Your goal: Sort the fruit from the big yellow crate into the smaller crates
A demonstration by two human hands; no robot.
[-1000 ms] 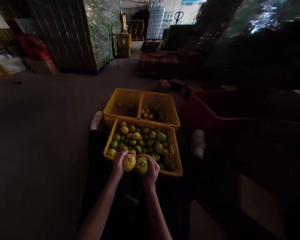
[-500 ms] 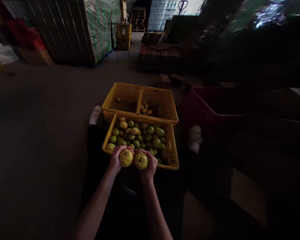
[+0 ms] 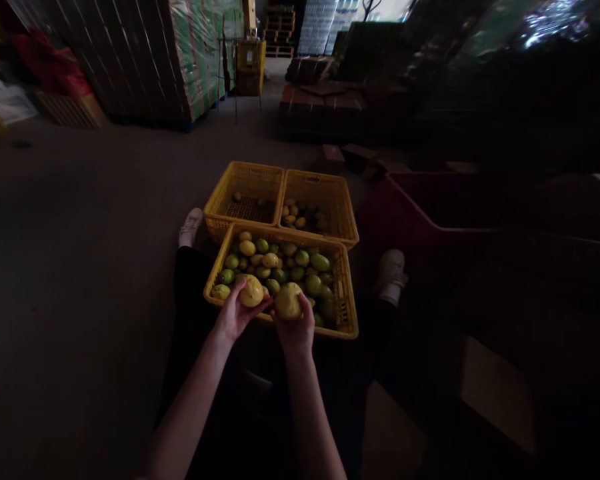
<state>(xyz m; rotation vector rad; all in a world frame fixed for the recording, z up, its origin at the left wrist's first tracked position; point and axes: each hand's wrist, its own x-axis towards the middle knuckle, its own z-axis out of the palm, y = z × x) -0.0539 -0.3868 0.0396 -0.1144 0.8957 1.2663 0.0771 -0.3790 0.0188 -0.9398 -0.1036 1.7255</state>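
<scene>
My left hand [image 3: 234, 315] is wrapped round a yellow lemon [image 3: 251, 291], thumb on its upper left side. A second, yellow-green lemon [image 3: 289, 301] sits in my right hand [image 3: 295, 328], held from below and from the right. Both hands are side by side over the near rim of a yellow plastic crate [image 3: 351, 313]. Many green and yellow lemons [image 3: 313, 285] fill that crate, some hidden behind my hands.
Behind the near crate stand two more yellow crates, the left one [image 3: 220, 190] with few lemons and the right one [image 3: 347, 200] with several. A dark red bin [image 3: 405, 210] is on the right. Wrapped pallet stacks [image 3: 200, 60] rise farther back. My shoes flank the crates.
Both lemons have moved up, away from me, and have been turned in my hands, so the nubbed ends no longer face me. The crates stay in place.
</scene>
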